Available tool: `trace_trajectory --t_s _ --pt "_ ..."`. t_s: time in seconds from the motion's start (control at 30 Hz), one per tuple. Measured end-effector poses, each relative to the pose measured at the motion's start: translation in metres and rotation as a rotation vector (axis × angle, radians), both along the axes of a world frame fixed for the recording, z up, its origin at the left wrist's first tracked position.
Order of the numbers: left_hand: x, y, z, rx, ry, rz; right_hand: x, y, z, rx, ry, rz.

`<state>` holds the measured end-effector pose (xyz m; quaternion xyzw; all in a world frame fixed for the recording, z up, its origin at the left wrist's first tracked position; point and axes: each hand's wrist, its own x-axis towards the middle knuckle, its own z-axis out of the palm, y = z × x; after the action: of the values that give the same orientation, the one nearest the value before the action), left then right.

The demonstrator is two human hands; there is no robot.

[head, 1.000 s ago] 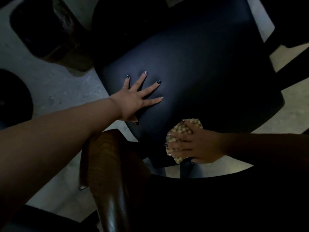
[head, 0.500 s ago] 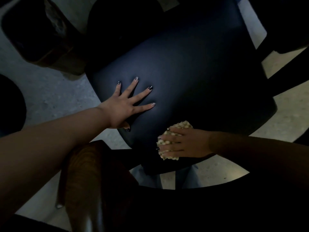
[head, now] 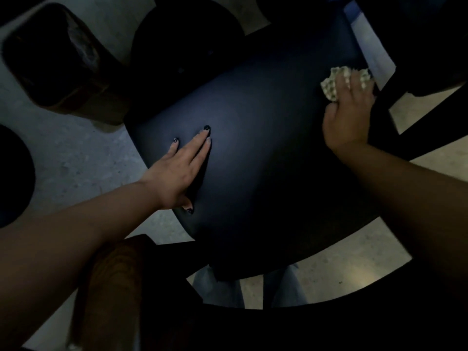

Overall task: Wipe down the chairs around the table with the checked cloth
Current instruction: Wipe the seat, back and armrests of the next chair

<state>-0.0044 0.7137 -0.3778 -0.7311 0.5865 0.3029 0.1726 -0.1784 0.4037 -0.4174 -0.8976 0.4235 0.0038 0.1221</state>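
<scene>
A dark navy chair seat (head: 266,153) fills the middle of the head view. My left hand (head: 182,168) lies flat on its left part, fingers straight and close together. My right hand (head: 349,110) presses the checked cloth (head: 331,84) onto the seat's far right corner, fingers spread over the cloth. The cloth is bunched and partly hidden under my fingers.
The brown wooden chair back (head: 111,287) rises at the bottom left. A dark bin (head: 58,57) stands on the pale floor at top left, with a round dark base (head: 187,39) behind the seat. Another dark chair (head: 430,34) is at top right.
My right hand has swept the cloth from the seat's near edge to its far right corner. My left hand's fingers have closed together while still resting on the seat.
</scene>
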Motion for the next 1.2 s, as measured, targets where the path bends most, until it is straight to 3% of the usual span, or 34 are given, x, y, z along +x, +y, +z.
trace_trajectory --t_s 0.1,0.17,0.33,0.47,0.57,0.77,0.83,0.93,1.07,1.2 --pt "-0.004 -0.003 -0.001 0.026 -0.027 0.070 0.015 0.035 -0.003 0.020 -0.059 -0.015" --pt "-0.006 -0.007 -0.001 0.053 -0.062 0.171 0.025 0.073 0.000 0.053 -0.104 0.088" --pt "-0.005 -0.007 0.000 0.096 -0.122 0.319 0.021 0.190 0.005 0.111 -0.165 0.696" --pt "-0.003 -0.003 0.001 0.064 -0.085 0.385 0.021 0.178 0.007 0.225 -0.069 1.007" --pt "-0.003 -0.006 0.000 0.058 -0.076 0.398 0.029 0.113 0.005 0.214 -0.200 0.914" --pt "0.000 0.002 0.000 -0.002 -0.001 0.420 0.047 0.011 0.001 0.052 -0.062 -0.093" --pt "0.002 0.004 -0.001 -0.023 0.026 0.424 0.077 0.023 0.002 0.031 -0.042 -0.256" --pt "0.003 0.007 -0.003 -0.054 0.054 0.439 0.115 0.071 -0.002 0.006 -0.048 -0.138" --pt "0.002 0.019 -0.003 -0.140 0.120 0.496 0.130 0.162 -0.001 0.113 -0.238 0.383" --pt "-0.002 0.025 -0.003 -0.149 0.118 0.584 0.121 0.168 0.001 0.203 -0.117 0.625"
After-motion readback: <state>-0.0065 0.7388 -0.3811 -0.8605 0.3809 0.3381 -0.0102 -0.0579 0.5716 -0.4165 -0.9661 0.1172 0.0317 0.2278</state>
